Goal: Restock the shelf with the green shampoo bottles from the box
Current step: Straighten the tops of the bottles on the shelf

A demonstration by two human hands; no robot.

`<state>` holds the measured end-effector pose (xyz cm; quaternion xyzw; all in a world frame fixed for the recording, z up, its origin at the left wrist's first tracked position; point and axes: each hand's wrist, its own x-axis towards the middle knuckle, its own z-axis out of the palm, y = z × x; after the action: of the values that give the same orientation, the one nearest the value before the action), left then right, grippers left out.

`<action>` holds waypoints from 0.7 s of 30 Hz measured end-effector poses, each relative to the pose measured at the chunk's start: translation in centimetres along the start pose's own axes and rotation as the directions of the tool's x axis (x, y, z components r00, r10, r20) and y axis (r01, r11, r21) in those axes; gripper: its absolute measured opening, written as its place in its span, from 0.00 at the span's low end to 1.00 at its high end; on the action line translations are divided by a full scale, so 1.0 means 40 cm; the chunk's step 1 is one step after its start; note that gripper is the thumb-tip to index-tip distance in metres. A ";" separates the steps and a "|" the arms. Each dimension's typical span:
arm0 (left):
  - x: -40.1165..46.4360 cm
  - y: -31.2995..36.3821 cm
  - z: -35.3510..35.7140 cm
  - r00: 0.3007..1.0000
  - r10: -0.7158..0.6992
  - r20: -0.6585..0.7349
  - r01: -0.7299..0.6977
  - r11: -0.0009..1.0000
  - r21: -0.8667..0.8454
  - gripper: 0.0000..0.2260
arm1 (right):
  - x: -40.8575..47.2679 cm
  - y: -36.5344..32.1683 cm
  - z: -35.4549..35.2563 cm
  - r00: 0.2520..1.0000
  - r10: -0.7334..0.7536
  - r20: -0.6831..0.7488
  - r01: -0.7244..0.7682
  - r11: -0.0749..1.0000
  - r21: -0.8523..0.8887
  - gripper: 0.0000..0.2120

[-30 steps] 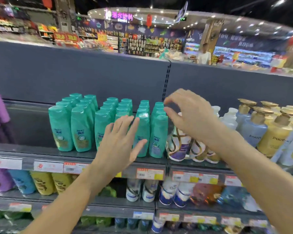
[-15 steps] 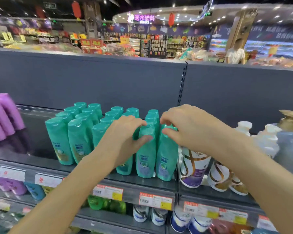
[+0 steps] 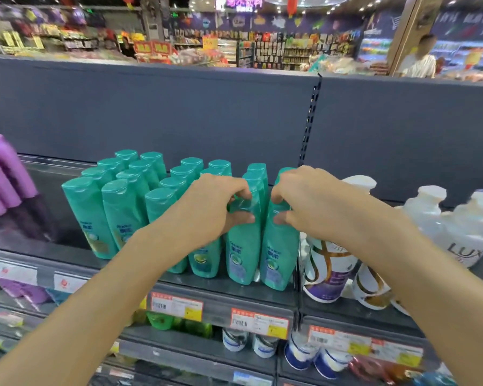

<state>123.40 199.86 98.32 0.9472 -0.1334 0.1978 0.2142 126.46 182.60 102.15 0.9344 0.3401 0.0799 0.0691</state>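
Observation:
Several green shampoo bottles [image 3: 123, 215] stand in rows on the top shelf [image 3: 67, 257]. My left hand [image 3: 215, 204] grips the cap end of a front-row green bottle [image 3: 241, 254]. My right hand [image 3: 307, 201] grips the top of the neighbouring green bottle [image 3: 278, 260] at the right end of the row. Both bottles stand upright on the shelf near its front edge. The box is not in view.
Purple bottles [image 3: 3, 174] sit at the far left. White and gold bottles [image 3: 326, 268] and white LUX pump bottles [image 3: 463, 232] stand to the right. Price tags [image 3: 258, 321] line the shelf edge. Lower shelves hold more bottles. A person [image 3: 420, 58] stands beyond the back panel.
Both hands went from open in front of the bottles to closed on the tops of the two rightmost front bottles. The view has come closer to the shelf.

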 end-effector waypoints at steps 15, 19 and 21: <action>0.144 -0.008 -0.147 0.985 0.050 0.166 -0.064 0.995 0.077 0.05 | 0.045 0.048 -0.144 0.998 0.030 -0.058 -0.029 0.999 0.013 0.07; 0.177 -0.001 -0.095 0.938 0.014 0.346 -0.061 0.991 0.123 0.11 | 0.103 0.048 -0.117 0.980 0.027 0.198 -0.012 0.997 -0.079 0.14; 0.177 -0.011 -0.074 0.927 -0.004 0.375 -0.053 0.988 0.143 0.12 | 0.116 0.056 -0.093 0.964 0.017 0.265 0.006 0.996 -0.086 0.15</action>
<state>128.87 200.41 103.68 0.9792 -0.1684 0.0256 0.1101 130.63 184.19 106.66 0.9338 0.3215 -0.0312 0.1542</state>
